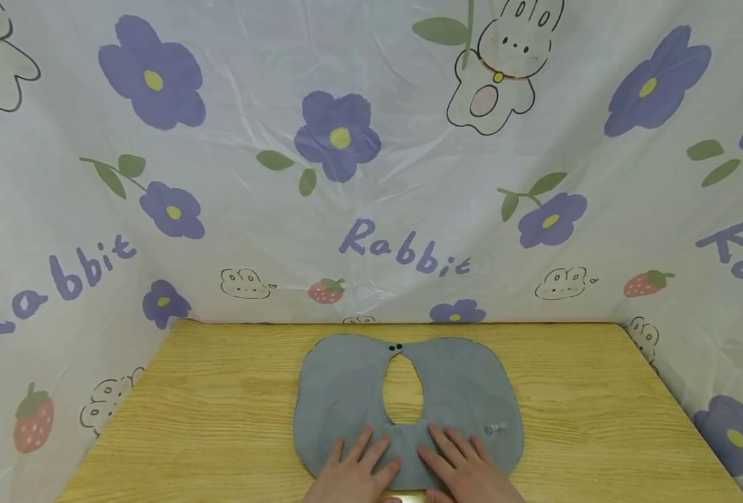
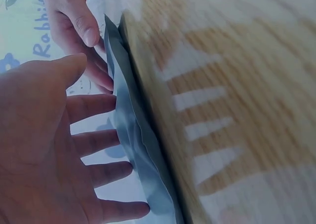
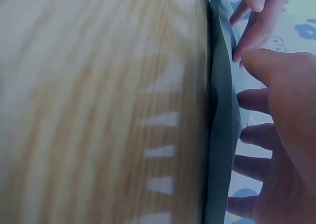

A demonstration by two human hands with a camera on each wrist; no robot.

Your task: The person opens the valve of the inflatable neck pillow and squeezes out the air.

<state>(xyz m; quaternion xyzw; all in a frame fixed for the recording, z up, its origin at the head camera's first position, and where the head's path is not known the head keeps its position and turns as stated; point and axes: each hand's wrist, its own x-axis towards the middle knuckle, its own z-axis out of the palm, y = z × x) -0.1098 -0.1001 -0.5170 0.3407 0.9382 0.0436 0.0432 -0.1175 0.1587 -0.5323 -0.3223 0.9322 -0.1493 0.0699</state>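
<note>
A grey-blue baby bib lies flat on the wooden table, its neck opening in the middle and two dark snaps joined at the far edge. My left hand rests on its near part, left of centre, with the fingers spread. Right of centre, my right hand lies on the cloth in the same way. In the left wrist view, the straight fingertips of the left hand touch the bib. The right wrist view shows the right hand with its fingertips at the bib.
The table has a light wood grain, and its glossy top reflects the fingers in both wrist views. A white curtain printed with flowers, rabbits and strawberries rises behind the table and along both sides. A small tag shows on the bib's right half.
</note>
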